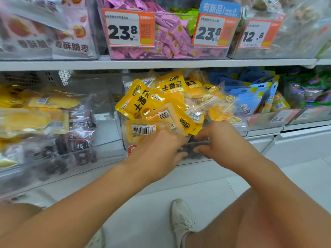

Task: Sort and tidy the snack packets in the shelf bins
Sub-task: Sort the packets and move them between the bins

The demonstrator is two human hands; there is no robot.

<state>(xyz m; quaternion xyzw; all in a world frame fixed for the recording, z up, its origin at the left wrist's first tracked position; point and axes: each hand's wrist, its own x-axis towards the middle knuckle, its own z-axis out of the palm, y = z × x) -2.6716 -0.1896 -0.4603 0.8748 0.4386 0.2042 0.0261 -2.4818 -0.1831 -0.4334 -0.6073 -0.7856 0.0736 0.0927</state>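
Price tags [128, 27] reading 23.8 and 12.8 are hanging above; both hands, left hand [157, 151] and right hand [217, 142], are pinching a dark packet [192, 149] at the front of the clear bin [238, 126] under heaped yellow packets [143, 102].

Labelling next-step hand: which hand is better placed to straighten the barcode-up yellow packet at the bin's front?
Left, probably. The left hand sits directly below the barcode-up yellow plastic packet, fingers touching its lower edge. The right hand is further right, across the clear bin's front lip.
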